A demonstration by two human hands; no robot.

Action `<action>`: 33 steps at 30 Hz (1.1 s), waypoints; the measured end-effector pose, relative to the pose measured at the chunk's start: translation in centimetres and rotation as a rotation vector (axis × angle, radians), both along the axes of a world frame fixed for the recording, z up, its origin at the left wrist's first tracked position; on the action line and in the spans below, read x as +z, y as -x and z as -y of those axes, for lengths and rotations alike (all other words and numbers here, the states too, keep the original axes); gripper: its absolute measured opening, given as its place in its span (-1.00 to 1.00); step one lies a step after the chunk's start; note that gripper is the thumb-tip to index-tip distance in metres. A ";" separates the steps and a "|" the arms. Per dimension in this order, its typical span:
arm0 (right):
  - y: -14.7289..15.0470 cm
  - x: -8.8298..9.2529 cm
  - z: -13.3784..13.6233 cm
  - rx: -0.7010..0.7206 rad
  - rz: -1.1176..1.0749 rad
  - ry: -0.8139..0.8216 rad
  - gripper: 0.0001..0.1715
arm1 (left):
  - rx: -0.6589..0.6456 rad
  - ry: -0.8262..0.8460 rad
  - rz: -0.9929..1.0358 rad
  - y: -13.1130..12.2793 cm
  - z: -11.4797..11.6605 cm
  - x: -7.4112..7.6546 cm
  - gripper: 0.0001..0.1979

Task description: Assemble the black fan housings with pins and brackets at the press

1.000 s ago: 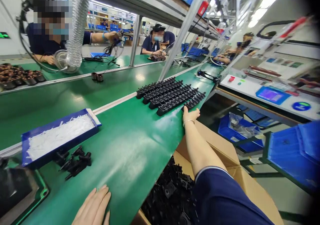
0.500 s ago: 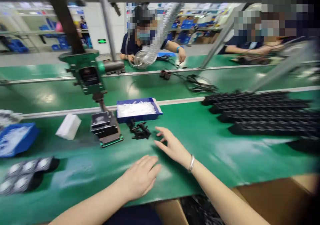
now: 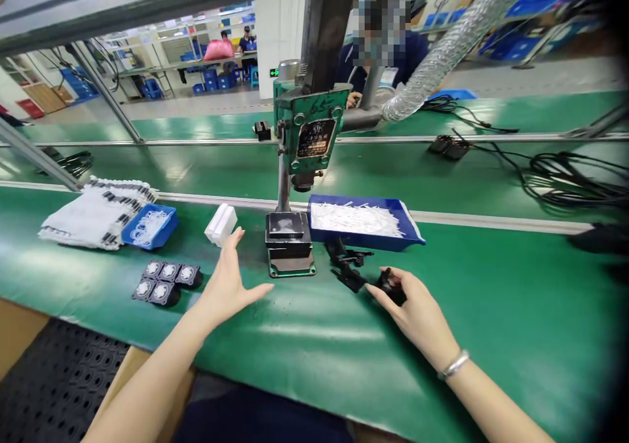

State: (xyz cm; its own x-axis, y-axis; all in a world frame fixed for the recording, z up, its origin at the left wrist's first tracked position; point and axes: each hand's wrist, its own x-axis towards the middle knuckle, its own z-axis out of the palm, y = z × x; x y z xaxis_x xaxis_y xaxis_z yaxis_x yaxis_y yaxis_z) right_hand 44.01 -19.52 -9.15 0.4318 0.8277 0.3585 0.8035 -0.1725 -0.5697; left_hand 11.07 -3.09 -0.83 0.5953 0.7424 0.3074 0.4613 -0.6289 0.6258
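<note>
My left hand (image 3: 227, 282) reaches over the green bench with thumb and fingers spread, holding nothing. Its fingertips come close to a white block (image 3: 220, 225), though contact is unclear. To its left lie several black square pieces with white round centres (image 3: 162, 282). My right hand (image 3: 417, 308), with a silver bangle at the wrist, has its fingers closed around a black plastic part (image 3: 392, 287), partly hidden by the hand. Beside it are more loose black plastic parts (image 3: 348, 269). Between my hands stands a green hand press (image 3: 314, 132) over a black block fixture (image 3: 289, 233).
A blue tray of thin white pieces (image 3: 410, 227) sits right of the press. At left are a small blue bin (image 3: 167, 230) and a stack of white-and-black items (image 3: 91, 217). Black cables (image 3: 565, 181) lie at the far right. A person (image 3: 407, 50) sits opposite.
The view has swung left. My left hand has moved left towards the white block and spread its fingers. My right hand, empty before, now grips a black plastic part.
</note>
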 end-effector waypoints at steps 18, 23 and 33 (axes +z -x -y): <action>11.1 2.2 -5.2 0.246 -0.310 0.104 -0.34 | -0.128 0.246 0.045 -6.0 -5.6 -4.0 0.44; 11.2 1.7 -5.4 0.286 -0.192 0.087 -0.29 | -0.166 0.252 0.019 -5.0 -7.2 -3.7 0.31; 10.6 2.7 -5.6 0.297 -0.245 0.154 -0.15 | 0.047 0.307 -0.009 -5.6 -7.8 -3.6 -0.38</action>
State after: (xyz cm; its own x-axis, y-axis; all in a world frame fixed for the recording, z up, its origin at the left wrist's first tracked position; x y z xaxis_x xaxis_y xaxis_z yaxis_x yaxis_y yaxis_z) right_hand 33.43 -13.94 -6.40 0.2230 0.9651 0.1371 0.6749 -0.0514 -0.7361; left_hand 16.71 4.74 -4.45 0.5596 0.8266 0.0594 0.4919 -0.3890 0.7790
